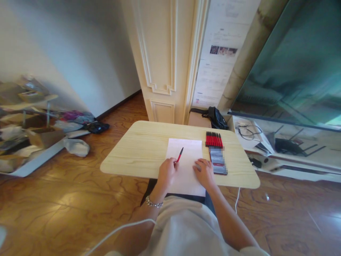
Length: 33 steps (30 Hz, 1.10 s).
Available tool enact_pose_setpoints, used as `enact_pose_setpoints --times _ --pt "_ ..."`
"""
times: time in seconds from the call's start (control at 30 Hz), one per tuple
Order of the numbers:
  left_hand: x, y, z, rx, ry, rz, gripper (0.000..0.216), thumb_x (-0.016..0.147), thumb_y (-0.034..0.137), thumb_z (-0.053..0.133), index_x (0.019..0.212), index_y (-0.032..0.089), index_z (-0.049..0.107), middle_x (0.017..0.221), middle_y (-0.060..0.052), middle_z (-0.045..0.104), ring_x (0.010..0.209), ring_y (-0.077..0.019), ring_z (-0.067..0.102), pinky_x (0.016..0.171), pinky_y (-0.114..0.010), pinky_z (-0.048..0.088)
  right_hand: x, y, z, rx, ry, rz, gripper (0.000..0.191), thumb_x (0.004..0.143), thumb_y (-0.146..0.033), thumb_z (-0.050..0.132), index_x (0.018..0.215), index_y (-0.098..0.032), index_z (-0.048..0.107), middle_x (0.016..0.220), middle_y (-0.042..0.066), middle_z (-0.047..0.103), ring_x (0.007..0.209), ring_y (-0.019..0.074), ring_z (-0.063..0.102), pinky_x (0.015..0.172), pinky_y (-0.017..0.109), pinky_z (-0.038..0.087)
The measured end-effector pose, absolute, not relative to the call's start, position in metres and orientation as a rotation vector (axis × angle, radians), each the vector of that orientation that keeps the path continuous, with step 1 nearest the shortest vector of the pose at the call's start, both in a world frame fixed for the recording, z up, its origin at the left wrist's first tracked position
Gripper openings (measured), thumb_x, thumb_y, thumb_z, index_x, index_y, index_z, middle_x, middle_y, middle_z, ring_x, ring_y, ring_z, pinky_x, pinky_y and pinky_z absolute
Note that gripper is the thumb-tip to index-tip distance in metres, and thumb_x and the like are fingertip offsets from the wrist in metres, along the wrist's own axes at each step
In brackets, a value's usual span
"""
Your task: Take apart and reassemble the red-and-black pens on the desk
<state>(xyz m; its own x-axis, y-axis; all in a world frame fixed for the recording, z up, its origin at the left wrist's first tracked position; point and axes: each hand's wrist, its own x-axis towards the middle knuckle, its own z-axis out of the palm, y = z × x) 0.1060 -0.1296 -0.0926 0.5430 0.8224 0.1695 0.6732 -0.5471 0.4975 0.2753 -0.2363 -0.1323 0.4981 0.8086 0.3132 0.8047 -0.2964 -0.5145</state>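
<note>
My left hand (167, 173), with a bracelet at the wrist, is closed around a red pen (180, 155) whose tip points up and away over a white sheet of paper (186, 151). My right hand (204, 172) rests with curled fingers on the sheet's right side, touching the paper. The sheet lies on a small pale wooden table (138, 149) and overhangs its near edge. A row of several red pens (213, 139) lies just right of the sheet, with a dark flat pack (218, 161) below them, beside my right hand.
A cluttered low rack (29, 131) with bags and boxes stands on the wooden floor at left. A cream panelled door (162, 60) is behind the table, a black bag (217, 118) at its foot. A glass TV stand with cables and a router (287, 145) is at right.
</note>
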Motion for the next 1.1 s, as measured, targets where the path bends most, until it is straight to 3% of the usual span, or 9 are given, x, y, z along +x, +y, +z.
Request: enact_pose_setpoints --times 0.2,0.47,0.9,1.1 --pt "0.119 -0.142 -0.105 2.471 1.253 0.452 0.019 0.088 0.031 0.047 0.097 0.018 0.057 0.083 -0.009 0.066 0.079 -0.0204 0.062 0.070 -0.029 0.042 0.274 -0.236 -0.133 -2.113 -1.310 0.004 0.026 0.081 -0.028 0.055 0.102 -0.020 0.068 0.113 0.009 0.059 0.106 0.0260 0.048 0.093 0.040 0.036" --pt "0.122 -0.143 -0.101 2.458 1.280 0.406 0.027 0.084 0.044 0.051 0.097 0.021 0.055 0.083 -0.007 0.064 0.077 -0.0210 0.061 0.065 -0.029 0.041 0.271 -0.239 -0.129 -2.091 -1.339 -0.037 0.026 0.083 -0.027 0.053 0.104 -0.019 0.067 0.113 0.009 0.059 0.107 0.0253 0.047 0.094 0.039 0.036" --pt "0.078 -0.131 -0.094 2.287 1.173 0.731 0.021 0.085 0.040 0.050 0.087 0.022 0.061 0.082 -0.004 0.066 0.077 -0.0175 0.061 0.071 -0.027 0.044 0.266 -0.237 -0.110 -2.048 -1.272 -0.099 0.027 0.089 -0.029 0.044 0.101 -0.019 0.066 0.106 0.009 0.063 0.102 0.0233 0.052 0.092 0.037 0.035" --pt "0.064 -0.131 -0.089 2.209 1.187 0.750 0.024 0.085 0.042 0.048 0.083 0.023 0.062 0.080 -0.003 0.067 0.077 -0.0177 0.063 0.068 -0.027 0.045 0.255 -0.212 -0.094 -2.109 -1.389 0.083 0.024 0.089 -0.031 0.046 0.099 -0.019 0.065 0.093 0.008 0.066 0.090 0.0209 0.056 0.083 0.031 0.039"
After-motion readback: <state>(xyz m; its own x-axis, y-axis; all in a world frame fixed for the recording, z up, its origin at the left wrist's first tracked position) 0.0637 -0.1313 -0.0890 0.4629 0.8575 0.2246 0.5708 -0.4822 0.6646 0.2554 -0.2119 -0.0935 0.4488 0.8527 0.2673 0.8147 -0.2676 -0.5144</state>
